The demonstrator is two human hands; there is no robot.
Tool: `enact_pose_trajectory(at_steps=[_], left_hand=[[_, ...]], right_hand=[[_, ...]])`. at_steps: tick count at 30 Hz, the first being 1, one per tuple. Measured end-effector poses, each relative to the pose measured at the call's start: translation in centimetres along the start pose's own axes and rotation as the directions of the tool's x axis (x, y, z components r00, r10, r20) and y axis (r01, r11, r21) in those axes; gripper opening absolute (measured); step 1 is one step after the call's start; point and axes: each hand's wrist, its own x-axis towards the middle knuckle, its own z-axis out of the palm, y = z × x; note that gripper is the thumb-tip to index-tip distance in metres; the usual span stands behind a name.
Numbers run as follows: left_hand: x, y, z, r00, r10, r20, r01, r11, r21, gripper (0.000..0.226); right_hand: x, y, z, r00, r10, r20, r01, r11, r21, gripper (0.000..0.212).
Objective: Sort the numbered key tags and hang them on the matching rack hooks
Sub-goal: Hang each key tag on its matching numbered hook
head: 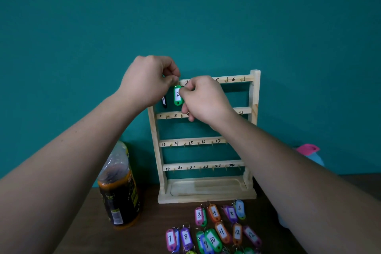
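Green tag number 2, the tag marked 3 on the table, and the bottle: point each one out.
green tag 2 (177, 95), head view, on its white label.
tag 3 (199, 215), head view, on the white label at the digit.
bottle (120, 192), head view, on its dark body.

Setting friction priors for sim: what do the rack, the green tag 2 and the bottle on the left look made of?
The rack looks like pale bare wood, matte, faint grain visible. The green tag: plastic shell, slightly glossy, white paper-like label. The bottle: probably clear thin plastic; highlights, dark liquid shows through.
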Motion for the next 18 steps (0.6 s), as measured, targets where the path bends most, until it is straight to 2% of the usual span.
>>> enact_pose_trajectory(at_steps=[3,6,11,14,18], left_hand=[[-0.5,-0.2,0.4,1.0,0.024,-0.01,-0.024,0.999,0.036,0.004],[-1.5,-0.3,0.3,0.995,0.056,-0.082,-0.055,0.998,0.016,0.008],[-6.7,1.1,0.1,0.972,-0.083,-0.219,0.033,0.975,-0.222,0.007],[-10.9,2.0,1.2,0.967,-0.182,-0.179,0.112,0.932,-0.345,0.006],[-15.4,1.7,3.8,0.966,-0.254,-0.053,0.212,0.89,-0.405,0.009]], right_hand=[[-0.1,0.3,0.4,1.0,-0.008,-0.012,0.008,0.999,-0.052,0.019],[-0.8,1.2,0.8,0.995,-0.052,-0.083,0.043,0.993,-0.106,0.018],[-4.5,3.6,0.9,0.983,-0.104,-0.153,0.104,0.995,-0.003,0.006],[-7.3,5.3,1.1,0.987,-0.099,-0.13,0.1,0.995,0.003,0.006],[-10.5,8.3,1.7,0.996,-0.011,-0.083,0.012,1.0,0.009,0.007]])
